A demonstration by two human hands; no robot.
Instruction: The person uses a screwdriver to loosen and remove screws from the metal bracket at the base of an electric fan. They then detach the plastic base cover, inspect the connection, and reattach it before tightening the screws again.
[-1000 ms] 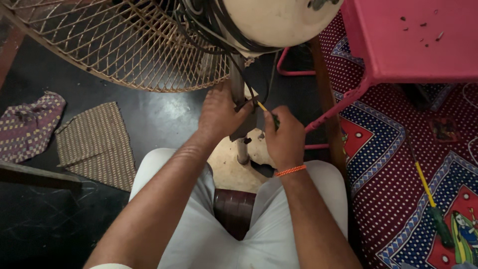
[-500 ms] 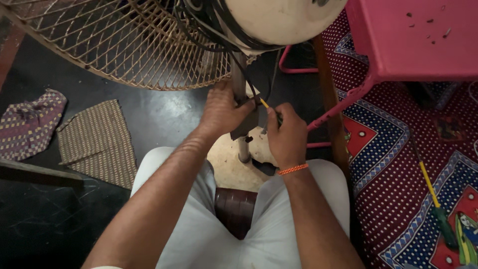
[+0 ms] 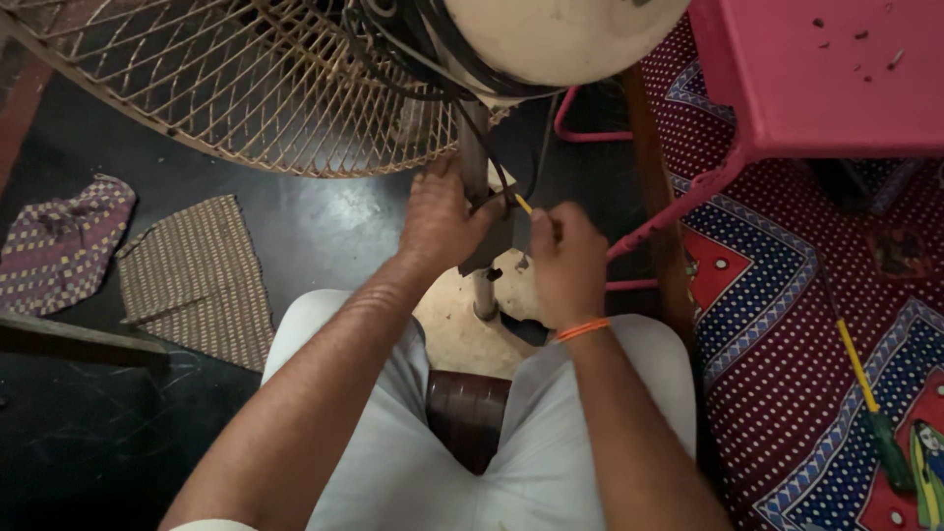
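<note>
Left hand (image 3: pixel 440 218) grips the fan pole (image 3: pixel 479 256) steady while right hand (image 3: pixel 565 258) pinches what looks like a yellow-tipped tool (image 3: pixel 523 205) against it.

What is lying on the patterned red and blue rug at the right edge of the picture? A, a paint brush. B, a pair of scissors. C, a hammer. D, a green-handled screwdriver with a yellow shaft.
D: a long green-handled screwdriver with a yellow shaft lies untouched on the patterned red and blue rug, away from both hands, which are at the grey metal fan pole.
</note>
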